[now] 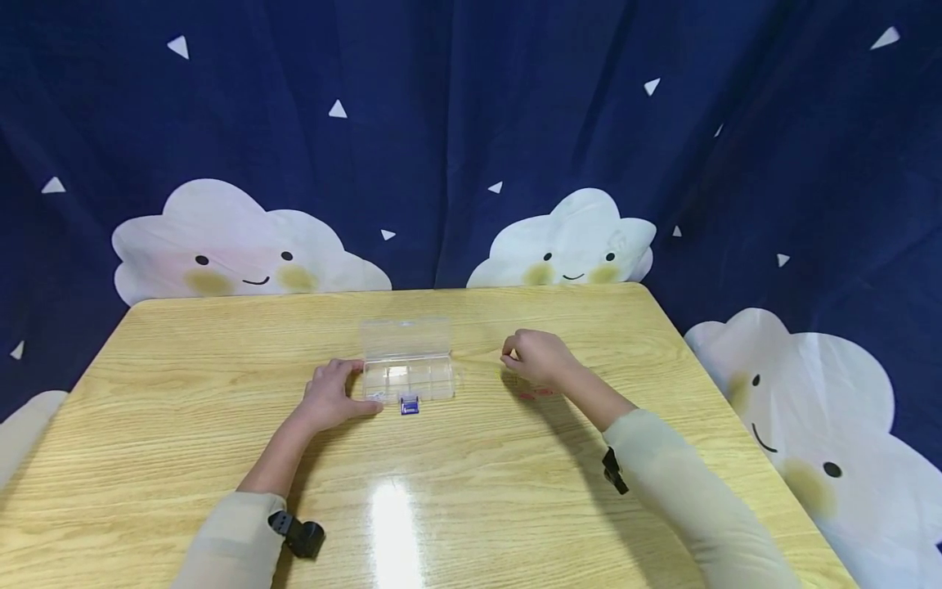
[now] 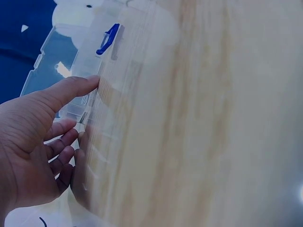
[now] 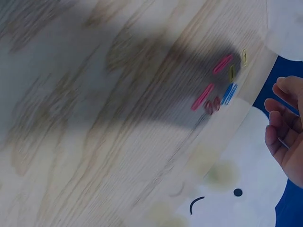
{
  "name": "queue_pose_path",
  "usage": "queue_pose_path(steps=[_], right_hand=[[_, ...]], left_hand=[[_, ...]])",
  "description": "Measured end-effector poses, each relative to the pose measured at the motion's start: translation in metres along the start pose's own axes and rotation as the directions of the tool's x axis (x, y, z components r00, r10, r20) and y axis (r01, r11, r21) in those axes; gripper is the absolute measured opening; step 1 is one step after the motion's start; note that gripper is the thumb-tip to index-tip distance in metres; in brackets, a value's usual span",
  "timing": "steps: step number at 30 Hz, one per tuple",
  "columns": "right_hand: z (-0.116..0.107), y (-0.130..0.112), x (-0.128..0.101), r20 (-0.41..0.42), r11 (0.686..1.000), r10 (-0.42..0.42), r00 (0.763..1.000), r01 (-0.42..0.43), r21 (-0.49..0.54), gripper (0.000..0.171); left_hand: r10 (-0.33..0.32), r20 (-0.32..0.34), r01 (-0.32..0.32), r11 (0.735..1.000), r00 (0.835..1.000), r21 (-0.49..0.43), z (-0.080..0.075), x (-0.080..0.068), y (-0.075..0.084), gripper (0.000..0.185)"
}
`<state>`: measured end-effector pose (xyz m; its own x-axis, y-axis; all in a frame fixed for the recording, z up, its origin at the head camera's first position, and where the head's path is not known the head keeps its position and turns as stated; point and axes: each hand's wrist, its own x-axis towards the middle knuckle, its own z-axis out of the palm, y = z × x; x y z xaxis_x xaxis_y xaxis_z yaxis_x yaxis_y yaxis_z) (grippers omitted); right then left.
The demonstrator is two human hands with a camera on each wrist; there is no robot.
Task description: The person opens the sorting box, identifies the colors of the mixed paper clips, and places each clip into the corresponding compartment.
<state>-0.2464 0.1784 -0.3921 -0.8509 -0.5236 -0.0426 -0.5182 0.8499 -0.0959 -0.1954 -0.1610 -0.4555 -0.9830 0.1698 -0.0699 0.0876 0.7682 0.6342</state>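
Note:
A clear plastic compartment box [image 1: 409,379] stands with its lid open at the table's middle, a blue latch [image 1: 409,404] on its front. My left hand [image 1: 333,396] holds the box's left end, thumb along the front edge and fingers curled by the side. In the left wrist view the thumb [image 2: 71,90] lies on the box [image 2: 66,61] near the blue latch [image 2: 108,39]. My right hand [image 1: 536,357] hovers right of the box, pinching a small pale paper clip [image 1: 513,354]. Coloured paper clips [image 1: 536,393] [image 3: 215,90] lie loose under it. The right hand [image 3: 286,132] has curled fingers.
The wooden table [image 1: 221,368] spreads wide around the box, with a glare patch near the front. A dark blue curtain [image 1: 456,123] printed with white clouds hangs behind and to the right. The table's right edge [image 1: 736,393] is close to my right forearm.

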Motion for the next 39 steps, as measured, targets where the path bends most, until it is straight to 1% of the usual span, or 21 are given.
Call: queue_pose_path(steps=[7, 13, 17, 22, 28, 39], right_hand=[[0.002, 0.015, -0.014, -0.006, 1.000, 0.005, 1.000, -0.005, -0.011, 0.016], [0.004, 0.026, -0.027, 0.003, 0.999, 0.026, 1.000, -0.026, -0.023, 0.014], [0.006, 0.032, -0.034, 0.004, 0.999, 0.017, 1.000, -0.017, -0.029, 0.013], [0.008, 0.035, -0.042, 0.022, 1.000, 0.018, 1.000, -0.017, -0.026, 0.013], [0.011, 0.038, -0.050, 0.046, 1.000, 0.008, 0.999, -0.009, 0.014, 0.010], [0.020, 0.045, -0.056, 0.071, 0.999, 0.016, 0.997, -0.019, 0.038, 0.008]], left_hand=[[-0.002, 0.000, 0.002, 1.000, 1.000, 0.000, 0.001, 0.000, 0.000, 0.081], [0.000, 0.003, 0.000, 1.000, 1.000, -0.002, 0.000, -0.001, 0.002, 0.080], [-0.004, 0.003, 0.004, 1.000, 1.000, -0.004, -0.001, -0.002, 0.003, 0.080], [-0.009, 0.004, 0.009, 1.000, 1.000, -0.005, -0.002, -0.003, 0.004, 0.079], [-0.012, 0.005, 0.012, 1.000, 1.000, -0.006, -0.003, -0.003, 0.004, 0.080], [-0.007, -0.001, 0.007, 1.000, 1.000, -0.006, -0.001, -0.002, 0.002, 0.080]])
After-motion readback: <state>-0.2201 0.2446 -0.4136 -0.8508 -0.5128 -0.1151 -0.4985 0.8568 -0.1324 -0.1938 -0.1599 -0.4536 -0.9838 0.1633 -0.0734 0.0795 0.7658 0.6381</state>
